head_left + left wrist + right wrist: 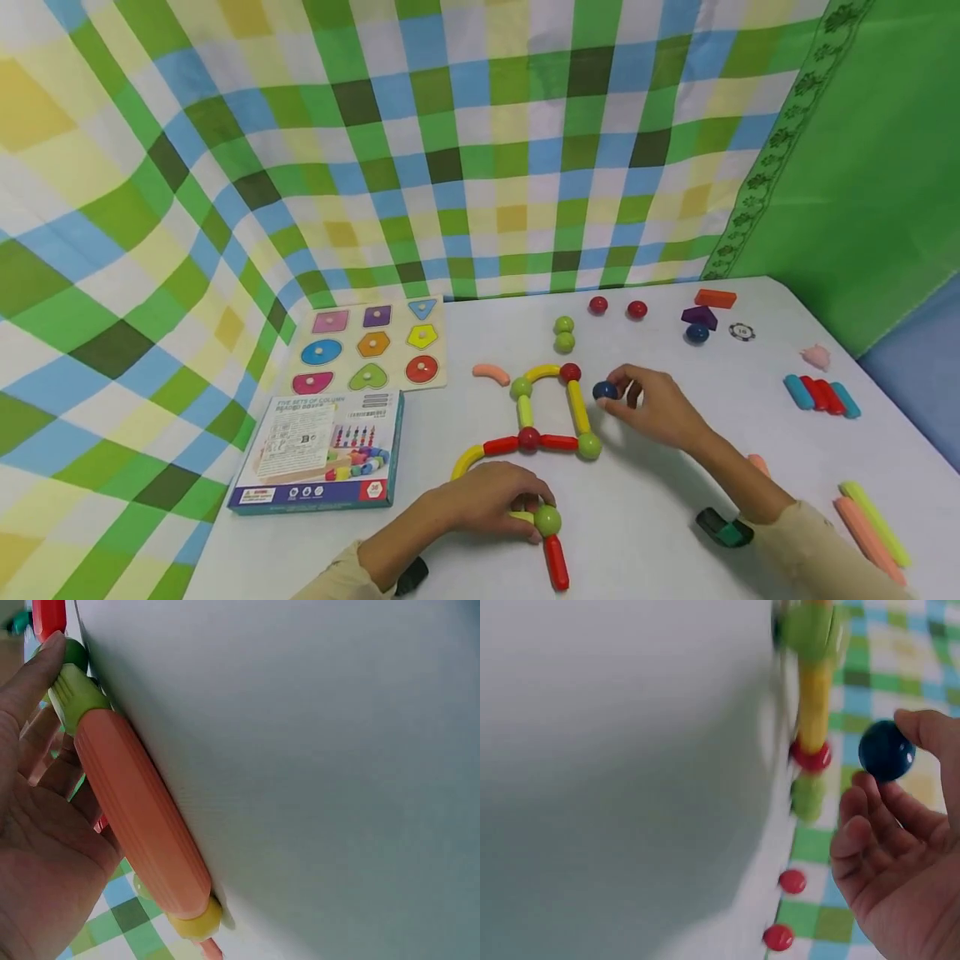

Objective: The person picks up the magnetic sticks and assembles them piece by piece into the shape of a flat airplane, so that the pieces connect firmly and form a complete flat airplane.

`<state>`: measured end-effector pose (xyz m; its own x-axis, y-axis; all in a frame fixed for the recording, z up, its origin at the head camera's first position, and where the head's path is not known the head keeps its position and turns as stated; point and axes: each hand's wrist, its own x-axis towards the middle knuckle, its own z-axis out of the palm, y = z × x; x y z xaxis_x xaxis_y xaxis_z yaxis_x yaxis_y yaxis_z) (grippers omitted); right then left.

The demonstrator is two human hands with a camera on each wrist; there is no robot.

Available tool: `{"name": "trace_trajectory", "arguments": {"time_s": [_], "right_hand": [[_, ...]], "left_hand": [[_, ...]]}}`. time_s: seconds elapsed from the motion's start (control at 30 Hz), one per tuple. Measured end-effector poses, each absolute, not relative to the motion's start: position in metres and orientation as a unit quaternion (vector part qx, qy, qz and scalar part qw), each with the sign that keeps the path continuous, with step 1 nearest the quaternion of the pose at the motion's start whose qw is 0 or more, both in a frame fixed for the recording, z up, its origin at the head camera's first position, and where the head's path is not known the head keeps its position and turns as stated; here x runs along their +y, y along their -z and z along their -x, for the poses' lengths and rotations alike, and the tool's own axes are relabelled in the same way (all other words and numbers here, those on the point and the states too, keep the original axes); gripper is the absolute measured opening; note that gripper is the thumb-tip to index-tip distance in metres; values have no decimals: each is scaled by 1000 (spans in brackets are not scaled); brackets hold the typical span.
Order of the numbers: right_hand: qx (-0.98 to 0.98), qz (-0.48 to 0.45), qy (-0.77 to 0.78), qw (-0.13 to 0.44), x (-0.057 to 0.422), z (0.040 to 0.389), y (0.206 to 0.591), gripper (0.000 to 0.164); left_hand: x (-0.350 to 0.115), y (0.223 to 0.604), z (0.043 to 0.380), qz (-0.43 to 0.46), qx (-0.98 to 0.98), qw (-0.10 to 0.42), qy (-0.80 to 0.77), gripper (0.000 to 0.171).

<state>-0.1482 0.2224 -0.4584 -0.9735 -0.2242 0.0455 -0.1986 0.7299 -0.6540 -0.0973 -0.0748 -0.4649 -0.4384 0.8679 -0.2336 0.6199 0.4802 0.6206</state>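
In the head view my right hand (660,408) pinches a dark blue ball (604,392) between thumb and fingers, just right of a joined frame of balls and sticks. The right wrist view shows the blue ball (886,751) held off the table. My left hand (498,498) holds a green ball (547,520) low on the frame, with a red stick (557,562) extending from that ball. A peach stick (142,814) with a yellow-green end runs alongside the left palm in the left wrist view. Above, red balls, green balls, red sticks (558,442) and yellow sticks (577,407) form a closed loop.
A shape puzzle board (390,379) and a beaded toy box (247,467) stand at left. Loose green balls (564,342), red balls (637,310) and another blue ball (697,333) lie farther back. At right lie short sticks (821,395) and long sticks (870,537).
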Motion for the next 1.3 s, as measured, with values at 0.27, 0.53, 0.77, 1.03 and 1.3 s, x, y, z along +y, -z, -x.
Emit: {"name": "trace_trajectory", "arguments": {"time_s": [0.27,0.53,0.77,1.03,1.3], "right_hand": [[874,202,402,183,203,62,455,29],[824,183,426,325,178,12,468,26],[831,160,419,330,165,5,469,25],[822,155,439,329,158,6,473,24],[817,150,448,329,154,3,474,23]], "left_hand": [[-75,466,107,-448,816,267,-250,40],[-73,466,116,-431,815,274,-274,41],[-74,465,116,-423,812,282,-288,40],[-75,467,116,-422,810,285,-290,40],[-76,468,115,-424,813,279,-285,39]]}}
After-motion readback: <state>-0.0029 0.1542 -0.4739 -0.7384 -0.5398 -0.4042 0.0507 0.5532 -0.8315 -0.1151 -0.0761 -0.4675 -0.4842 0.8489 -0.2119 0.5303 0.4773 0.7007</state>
